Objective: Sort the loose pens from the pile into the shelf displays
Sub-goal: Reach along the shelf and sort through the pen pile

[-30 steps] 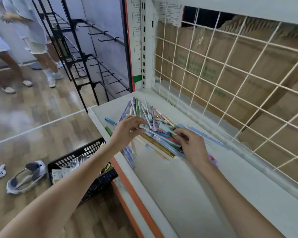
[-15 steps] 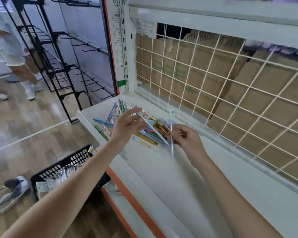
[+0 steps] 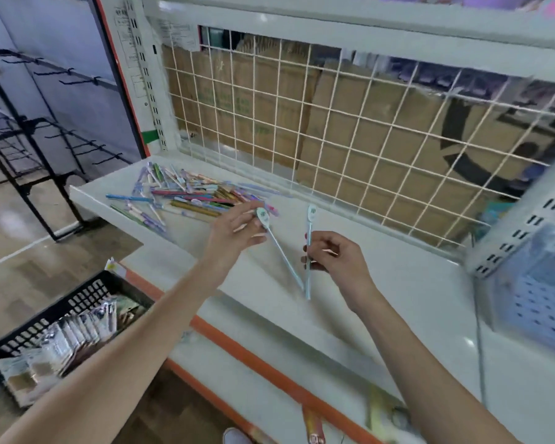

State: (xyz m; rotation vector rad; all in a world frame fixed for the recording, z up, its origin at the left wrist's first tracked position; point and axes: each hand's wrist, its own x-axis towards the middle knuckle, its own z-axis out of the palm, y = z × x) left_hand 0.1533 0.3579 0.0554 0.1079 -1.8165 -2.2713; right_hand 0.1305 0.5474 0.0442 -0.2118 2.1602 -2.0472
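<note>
A pile of loose coloured pens (image 3: 186,193) lies at the left end of the white shelf (image 3: 398,293). My left hand (image 3: 234,233) is to the right of the pile and pinches a slim light-blue pen (image 3: 282,251) by its round white top, the shaft slanting down to the right. My right hand (image 3: 337,259) holds a second light-blue pen (image 3: 309,238) nearly upright, its round top above the fingers. The lower tips of the two pens almost meet above the shelf.
A white wire grid (image 3: 334,123) backs the shelf, with cardboard boxes behind it. A white perforated upright (image 3: 519,225) stands at the right. On the wooden floor below left sits a black plastic basket (image 3: 64,331) of packaged goods. Black hook racks (image 3: 29,133) stand at far left.
Both hands have come off the pile and moved right along the shelf. Each now holds a light-blue pen; before, the right one held a pen while the left was still at the pile.
</note>
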